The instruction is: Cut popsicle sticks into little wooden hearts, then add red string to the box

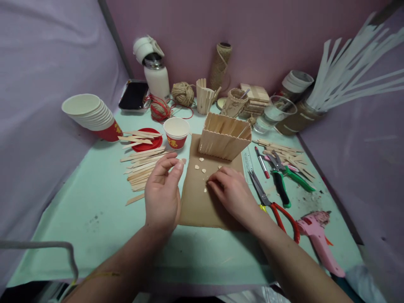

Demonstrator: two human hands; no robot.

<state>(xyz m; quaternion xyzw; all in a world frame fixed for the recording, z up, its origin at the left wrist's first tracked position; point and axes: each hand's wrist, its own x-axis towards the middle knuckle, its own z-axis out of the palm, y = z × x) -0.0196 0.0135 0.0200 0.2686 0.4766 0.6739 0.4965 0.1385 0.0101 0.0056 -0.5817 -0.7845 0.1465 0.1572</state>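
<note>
My left hand [164,189] is raised beside the brown cardboard [195,210], its thumb and forefinger pinching a small wood piece [184,161]. My right hand [232,191] rests low over the cardboard with its fingertips pressed together; anything between them is too small to make out. Several small pale wood pieces [203,171] lie on the cardboard near those fingertips. A box of wooden sticks [221,141] stands at the cardboard's far end.
Left are loose sticks [143,168], a red lid [147,145], a paper cup [176,128] and stacked cups [91,113]. Right are scissors [261,189], green-handled pliers [279,176], a marker [261,162] and a pink glue gun [320,240]. Behind stand a glass [274,113] and twine [183,93].
</note>
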